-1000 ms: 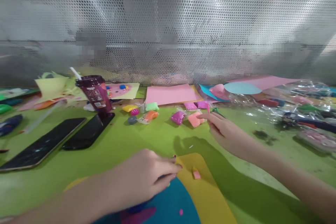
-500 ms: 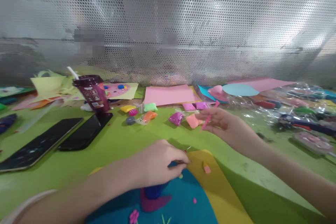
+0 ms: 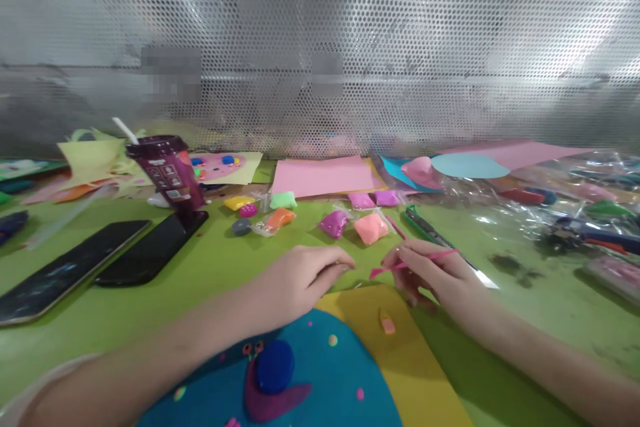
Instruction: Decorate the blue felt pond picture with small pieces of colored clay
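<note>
My right hand [image 3: 445, 283] holds a thin pink plastic modelling tool [image 3: 383, 271], its flat tip pointing left toward my other hand. My left hand [image 3: 305, 280] hovers over the top edge of a blue round sheet [image 3: 345, 380], thumb and fingertips pinched together. Whatever is in that pinch is too small to make out. On the blue sheet is a clay snail with a purple body [image 3: 273, 403], a blue shell [image 3: 275, 365] and two eyes on stalks. Small clay dots surround it. Under the blue sheet lies yellow card [image 3: 420, 373], bearing a small orange-pink piece [image 3: 387, 325].
Small clay packets, including a salmon one [image 3: 371, 228] and a purple one [image 3: 334, 222], lie ahead. A green box cutter [image 3: 425, 227] with its blade out is beyond my right hand. Left are two phones [image 3: 155, 250] and a cup [image 3: 167, 170]. Perforated metal [image 3: 320, 33] stands behind.
My right hand has come back toward me with the pink tool, now lying nearly level. My left hand has moved away from the snail, uncovering it. The box cutter now shows.
</note>
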A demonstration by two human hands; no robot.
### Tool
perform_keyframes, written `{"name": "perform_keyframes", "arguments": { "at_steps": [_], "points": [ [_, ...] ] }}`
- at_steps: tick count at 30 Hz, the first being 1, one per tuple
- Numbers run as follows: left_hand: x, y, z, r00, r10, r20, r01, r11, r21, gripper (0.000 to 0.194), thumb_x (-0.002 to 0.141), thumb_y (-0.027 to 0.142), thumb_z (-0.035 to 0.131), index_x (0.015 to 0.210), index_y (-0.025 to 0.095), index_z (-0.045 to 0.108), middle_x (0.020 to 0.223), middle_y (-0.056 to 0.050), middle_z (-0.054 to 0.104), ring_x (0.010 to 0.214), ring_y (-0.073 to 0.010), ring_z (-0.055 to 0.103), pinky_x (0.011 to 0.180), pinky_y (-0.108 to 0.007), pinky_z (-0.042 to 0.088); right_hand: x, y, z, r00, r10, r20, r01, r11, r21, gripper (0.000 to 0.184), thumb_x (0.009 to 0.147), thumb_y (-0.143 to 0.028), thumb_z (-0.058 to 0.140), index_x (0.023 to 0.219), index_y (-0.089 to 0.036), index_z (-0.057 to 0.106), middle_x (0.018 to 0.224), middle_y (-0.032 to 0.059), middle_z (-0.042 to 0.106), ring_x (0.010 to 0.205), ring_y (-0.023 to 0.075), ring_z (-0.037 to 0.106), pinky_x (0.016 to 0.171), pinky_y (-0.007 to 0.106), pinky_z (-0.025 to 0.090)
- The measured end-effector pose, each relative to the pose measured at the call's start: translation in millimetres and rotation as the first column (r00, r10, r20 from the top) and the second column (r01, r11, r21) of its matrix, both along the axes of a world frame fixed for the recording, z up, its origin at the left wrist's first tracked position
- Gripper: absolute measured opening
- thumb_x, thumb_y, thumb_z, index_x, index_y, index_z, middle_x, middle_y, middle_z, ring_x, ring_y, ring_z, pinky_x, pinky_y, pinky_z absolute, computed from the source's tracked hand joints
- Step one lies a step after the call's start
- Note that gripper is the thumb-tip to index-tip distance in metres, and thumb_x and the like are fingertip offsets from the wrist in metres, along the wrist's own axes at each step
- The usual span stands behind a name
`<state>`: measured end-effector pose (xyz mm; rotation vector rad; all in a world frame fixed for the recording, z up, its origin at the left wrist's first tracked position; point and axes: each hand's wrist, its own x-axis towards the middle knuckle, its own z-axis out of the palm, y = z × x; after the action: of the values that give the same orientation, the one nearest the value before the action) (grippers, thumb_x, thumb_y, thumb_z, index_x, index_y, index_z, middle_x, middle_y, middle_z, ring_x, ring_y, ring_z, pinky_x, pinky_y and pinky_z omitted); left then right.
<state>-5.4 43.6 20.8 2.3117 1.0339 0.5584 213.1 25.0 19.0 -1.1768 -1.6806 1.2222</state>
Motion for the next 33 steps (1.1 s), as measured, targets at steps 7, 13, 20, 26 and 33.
{"name": "perform_keyframes", "arguments": {
  "at_steps": [7, 13, 20, 26, 33],
  "points": [
    [2, 4, -14.1, 0.997, -0.031, -0.072, 0.033, 0.999, 0.026, 0.038, 0.08, 0.01, 0.043, 0.111, 0.021, 0.063, 0.103, 0.0, 0.067, 0.087, -0.0155, 0.062, 0.074, -0.023, 0.045, -4, 6, -9.8, 0.974, -0.093, -0.204, 0.044, 0.972, -0.232, 0.031, 0.083, -0.044, 0.057, 0.07, -0.019, 0.044, 0.057, 0.0004, 0.061, 0.036, 0.0083, 0.045, 0.029, 0.016, 0.031],
    [5, -3, -10.8, 0.992, -0.02, -0.127, 0.02, 1.0, 0.005, 0.043, 0.077, 0.01, 0.043, 0.114, 0.022, 0.061, 0.098, -0.001, 0.069, 0.073, -0.0148, 0.062, 0.063, -0.022, 0.045, -4, 4, -10.8, 0.966, -0.176, -0.189, 0.113, 0.946, -0.303, 0.033, 0.079, -0.042, 0.064, 0.066, -0.018, 0.045, 0.055, 0.0008, 0.06, 0.037, 0.0092, 0.048, 0.028, 0.016, 0.036],
    [6, -7, -12.3, 0.994, -0.032, -0.105, 0.03, 0.999, -0.024, 0.044, 0.077, 0.01, 0.043, 0.116, 0.022, 0.06, 0.096, -0.001, 0.069, 0.067, -0.0136, 0.061, 0.06, -0.021, 0.044, -7, 2, -7.2, 0.966, -0.235, -0.106, 0.19, 0.926, -0.326, 0.033, 0.073, -0.043, 0.067, 0.064, -0.019, 0.047, 0.044, -0.0023, 0.053, 0.033, 0.0083, 0.045, 0.026, 0.014, 0.031],
    [5, -5, -11.7, 0.997, -0.011, -0.073, 0.004, 0.995, -0.099, 0.045, 0.076, 0.012, 0.042, 0.116, 0.023, 0.06, 0.091, 0.0, 0.07, 0.06, -0.0123, 0.057, 0.054, -0.02, 0.041, -9, 3, -7.7, 0.968, -0.235, -0.086, 0.194, 0.921, -0.338, 0.033, 0.073, -0.044, 0.067, 0.065, -0.019, 0.047, 0.044, -0.0025, 0.053, 0.032, 0.0078, 0.044, 0.027, 0.015, 0.03],
    [6, -3, -15.7, 0.999, 0.039, -0.038, -0.047, 0.974, -0.223, 0.045, 0.077, 0.015, 0.041, 0.116, 0.027, 0.06, 0.079, 0.003, 0.068, 0.057, -0.0125, 0.051, 0.048, -0.02, 0.033, -7, 4, -7.4, 0.954, -0.278, -0.113, 0.221, 0.907, -0.358, 0.033, 0.071, -0.043, 0.069, 0.068, -0.02, 0.047, 0.045, -0.0038, 0.051, 0.034, 0.0081, 0.043, 0.027, 0.015, 0.03]
  ]
}}
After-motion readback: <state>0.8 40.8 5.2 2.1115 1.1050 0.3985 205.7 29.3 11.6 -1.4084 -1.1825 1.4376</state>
